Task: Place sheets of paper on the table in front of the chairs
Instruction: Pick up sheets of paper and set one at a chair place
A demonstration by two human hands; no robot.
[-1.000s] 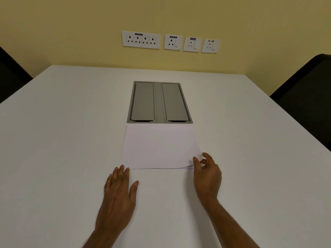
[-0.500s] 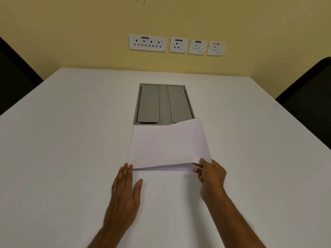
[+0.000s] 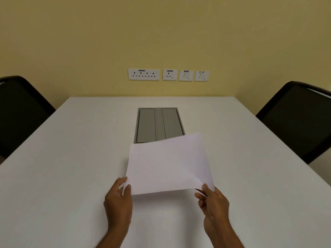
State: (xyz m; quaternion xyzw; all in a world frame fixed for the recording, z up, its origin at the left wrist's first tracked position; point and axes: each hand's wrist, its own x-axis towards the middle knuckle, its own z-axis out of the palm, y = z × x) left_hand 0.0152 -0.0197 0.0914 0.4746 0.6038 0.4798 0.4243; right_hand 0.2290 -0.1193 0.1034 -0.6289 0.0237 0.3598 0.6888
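Now left hand (image 3: 118,203) and right hand (image 3: 215,206) pinch the sheet (image 3: 168,163) by its near corners.

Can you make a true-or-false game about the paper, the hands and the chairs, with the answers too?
1. The left hand and the right hand both hold the paper. True.
2. The paper lies flat on the table. False: the hands hold its near edge up off the table.
3. A left chair and a right chair, both black, stand beside the table. True.
4. Plugs fill the wall sockets. False: the wall sockets show no plugs.
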